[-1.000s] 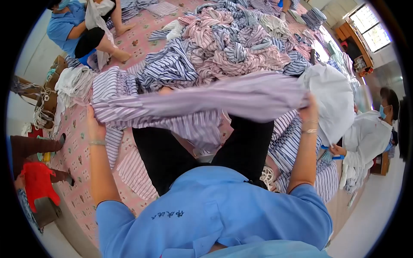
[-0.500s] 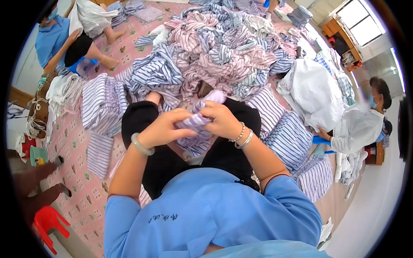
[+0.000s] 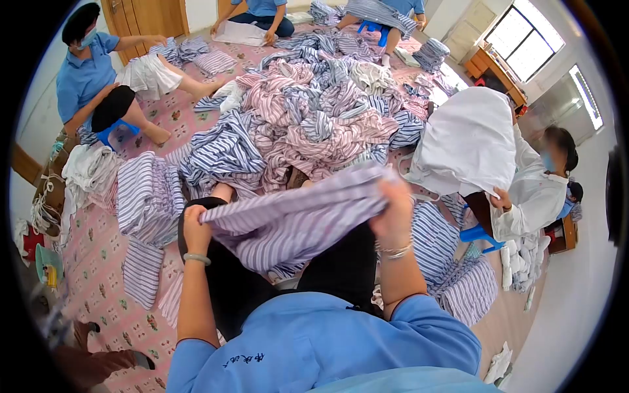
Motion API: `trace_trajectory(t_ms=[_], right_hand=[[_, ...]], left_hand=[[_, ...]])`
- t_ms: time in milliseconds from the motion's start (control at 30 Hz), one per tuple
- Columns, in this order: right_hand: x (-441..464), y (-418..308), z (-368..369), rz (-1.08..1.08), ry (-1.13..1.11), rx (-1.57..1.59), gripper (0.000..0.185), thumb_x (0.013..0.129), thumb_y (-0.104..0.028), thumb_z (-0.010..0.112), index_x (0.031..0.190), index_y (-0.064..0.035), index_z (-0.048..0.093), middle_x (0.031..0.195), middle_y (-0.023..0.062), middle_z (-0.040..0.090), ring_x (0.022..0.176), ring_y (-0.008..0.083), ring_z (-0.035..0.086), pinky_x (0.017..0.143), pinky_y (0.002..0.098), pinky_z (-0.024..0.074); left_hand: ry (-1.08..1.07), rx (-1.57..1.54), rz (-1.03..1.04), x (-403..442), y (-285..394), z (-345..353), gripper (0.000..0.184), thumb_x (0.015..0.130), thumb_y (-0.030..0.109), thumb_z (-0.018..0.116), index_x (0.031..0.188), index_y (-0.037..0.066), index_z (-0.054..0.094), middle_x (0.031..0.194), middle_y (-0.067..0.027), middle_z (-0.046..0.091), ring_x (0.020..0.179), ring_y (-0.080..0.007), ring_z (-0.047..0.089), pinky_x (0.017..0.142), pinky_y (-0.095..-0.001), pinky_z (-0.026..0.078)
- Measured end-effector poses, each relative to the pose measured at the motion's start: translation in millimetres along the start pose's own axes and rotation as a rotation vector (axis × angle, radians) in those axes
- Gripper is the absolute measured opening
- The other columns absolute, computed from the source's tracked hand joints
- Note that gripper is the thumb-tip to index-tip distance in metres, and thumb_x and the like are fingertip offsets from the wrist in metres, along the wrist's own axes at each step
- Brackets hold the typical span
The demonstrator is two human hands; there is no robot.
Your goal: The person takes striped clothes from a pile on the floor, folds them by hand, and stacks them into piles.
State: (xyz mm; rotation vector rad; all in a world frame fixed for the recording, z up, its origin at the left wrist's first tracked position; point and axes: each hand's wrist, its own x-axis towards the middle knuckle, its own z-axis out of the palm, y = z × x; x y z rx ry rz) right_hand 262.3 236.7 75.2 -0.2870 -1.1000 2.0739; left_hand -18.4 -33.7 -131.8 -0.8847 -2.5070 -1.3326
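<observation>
A purple-and-white striped garment (image 3: 288, 219) is stretched out above my lap, sagging in the middle. My left hand (image 3: 196, 228) is closed on its left end. At the other end, my right hand (image 3: 393, 208) grips the upper corner, its fingers smeared by motion. Which part of the garment each hand holds I cannot tell. Just beyond it lies a big heap of crumpled striped clothes (image 3: 321, 131), pink, blue and grey. Folded striped clothes are stacked at my left (image 3: 147, 196), and more folded striped clothes (image 3: 426, 245) lie at my right.
At the right a person (image 3: 534, 190) handles a large white cloth (image 3: 465, 141). Another person (image 3: 88, 75) sits on a blue stool at the left. Two more people sit at the back. A green bin (image 3: 49, 262) stands at the left edge, near someone's legs.
My hands have moved apart, left and right. The garment, bunched between them before, is now spread out. The person at the right has raised the white cloth.
</observation>
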Motion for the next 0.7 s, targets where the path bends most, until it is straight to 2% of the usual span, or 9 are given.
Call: trace_trajectory(t_ms=[133, 233, 300, 333, 400, 433, 467, 600, 700], right_hand=[[24, -37, -35, -0.173, 0.214, 0.070, 0.025, 0.086, -0.021, 0.053, 0.103, -0.0019, 0.056, 0.100, 0.0104, 0.062, 0.095, 0.0231, 0.059, 0.088, 0.0379, 0.0458], [40, -26, -46, -0.120, 0.353, 0.118, 0.022, 0.089, -0.022, 0.051, 0.101, -0.0045, 0.057, 0.100, 0.0074, 0.062, 0.094, 0.0204, 0.059, 0.086, 0.0352, 0.0458], [48, 1, -50, -0.046, 0.252, -0.188, 0.028, 0.089, -0.025, 0.053, 0.106, -0.0026, 0.056, 0.098, 0.0043, 0.061, 0.092, 0.0179, 0.058, 0.083, 0.0310, 0.0452], [40, 12, -43, -0.082, 0.162, -0.785, 0.037, 0.088, -0.029, 0.056, 0.114, -0.0020, 0.054, 0.095, 0.0011, 0.060, 0.089, 0.0159, 0.056, 0.081, 0.0274, 0.0441], [41, 37, -52, -0.027, -0.141, -1.600, 0.048, 0.082, -0.032, 0.062, 0.119, -0.0037, 0.049, 0.100, 0.0178, 0.062, 0.084, 0.0291, 0.062, 0.073, 0.0357, 0.0493], [41, 71, -72, -0.388, -0.191, -1.577, 0.046, 0.081, -0.031, 0.062, 0.116, -0.0034, 0.051, 0.100, 0.0195, 0.062, 0.085, 0.0340, 0.061, 0.076, 0.0384, 0.0484], [35, 80, -57, -0.093, -0.220, -1.499, 0.042, 0.082, -0.030, 0.062, 0.113, -0.0023, 0.055, 0.098, 0.0171, 0.063, 0.085, 0.0327, 0.062, 0.077, 0.0372, 0.0487], [-6, 157, -21, 0.093, -0.653, -0.961, 0.020, 0.085, -0.010, 0.056, 0.101, -0.0005, 0.062, 0.094, 0.0115, 0.065, 0.080, 0.0162, 0.062, 0.073, 0.0286, 0.0485], [-23, 189, -13, 0.250, -0.616, -0.778, 0.027, 0.086, -0.008, 0.052, 0.113, -0.0030, 0.056, 0.096, 0.0172, 0.064, 0.086, 0.0276, 0.063, 0.078, 0.0312, 0.0478]], left_hand=[[-0.004, -0.194, -0.206, 14, 15, -17, 0.008, 0.078, 0.001, 0.056, 0.085, 0.006, 0.054, 0.078, -0.0031, 0.054, 0.069, -0.0152, 0.052, 0.064, -0.0274, 0.044], [-0.181, -0.590, -0.702, 22, 45, -31, 0.008, 0.083, 0.010, 0.053, 0.091, 0.011, 0.057, 0.084, -0.0008, 0.058, 0.071, -0.0149, 0.057, 0.067, -0.0301, 0.049], [-0.397, -1.180, -0.903, 22, 56, -35, 0.017, 0.087, 0.019, 0.050, 0.100, 0.012, 0.058, 0.092, -0.0012, 0.062, 0.079, -0.0156, 0.061, 0.071, -0.0359, 0.052], [-0.403, -1.217, -0.919, 19, 62, -32, 0.025, 0.089, 0.025, 0.048, 0.105, 0.008, 0.057, 0.095, -0.0040, 0.064, 0.083, -0.0174, 0.062, 0.072, -0.0364, 0.052], [-0.374, -1.331, -0.936, 10, 60, -19, 0.023, 0.090, 0.025, 0.048, 0.104, 0.009, 0.058, 0.093, -0.0047, 0.064, 0.084, -0.0179, 0.062, 0.074, -0.0373, 0.053], [-0.307, -1.312, -0.986, 12, 96, -19, 0.024, 0.091, 0.025, 0.047, 0.104, 0.008, 0.058, 0.083, -0.0031, 0.063, 0.074, -0.0147, 0.061, 0.065, -0.0304, 0.051], [-0.706, -1.684, -0.706, 6, 55, -5, 0.023, 0.092, 0.026, 0.046, 0.095, 0.007, 0.059, 0.072, 0.0006, 0.059, 0.060, -0.0098, 0.054, 0.053, -0.0227, 0.043], [-0.537, -0.874, -0.622, -5, 138, 14, 0.029, 0.093, 0.028, 0.048, 0.075, 0.005, 0.055, 0.062, 0.0045, 0.049, 0.053, -0.0046, 0.044, 0.047, -0.0204, 0.034], [-0.735, -0.666, -0.310, -21, 175, 31, 0.020, 0.091, 0.019, 0.054, 0.094, 0.000, 0.055, 0.075, 0.0005, 0.055, 0.063, -0.0039, 0.049, 0.055, -0.0199, 0.041]])
